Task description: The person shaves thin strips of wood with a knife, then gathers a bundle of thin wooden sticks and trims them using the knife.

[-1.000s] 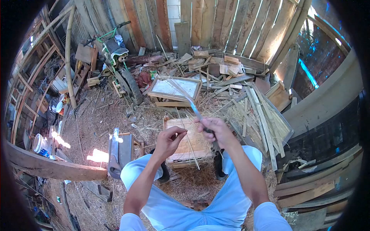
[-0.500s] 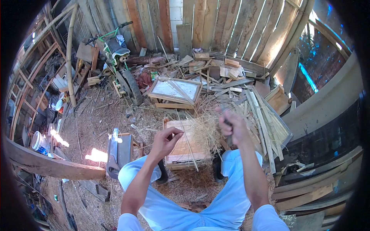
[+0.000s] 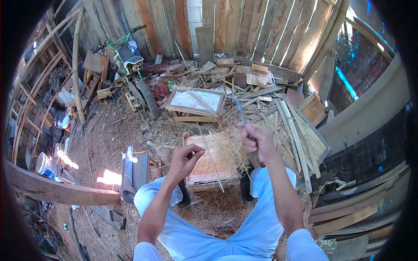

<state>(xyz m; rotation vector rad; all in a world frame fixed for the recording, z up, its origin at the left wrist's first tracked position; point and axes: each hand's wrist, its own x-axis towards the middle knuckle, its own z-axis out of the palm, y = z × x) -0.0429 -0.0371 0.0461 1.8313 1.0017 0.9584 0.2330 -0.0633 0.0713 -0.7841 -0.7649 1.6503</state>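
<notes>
My right hand (image 3: 261, 141) is wrapped around the dark handle of a knife (image 3: 240, 111), whose narrow blade points up and away from me. Thumb and fingers of my left hand (image 3: 185, 161) are pinched together; what lies between them is too small to make out. Right by those fingertips a long thin strip (image 3: 213, 167) crosses at a slant over a low wooden stool (image 3: 202, 174) between my knees. Fine curly shavings (image 3: 235, 150) heap over the stool's right side, below the knife.
A handsaw (image 3: 127, 182) rests along a dark bench (image 3: 140, 167) at my left. Ahead stands a wooden frame box (image 3: 196, 100), with scrap wood (image 3: 257, 82) piled behind and to its right. A small motorbike (image 3: 139, 82) leans at the back left. Long slats (image 3: 296, 135) lie at right.
My right hand has tilted the knife, so its blade now shows clearly, pointing up and forward. My left hand stays pinched in nearly the same place. The whole view has shifted slightly.
</notes>
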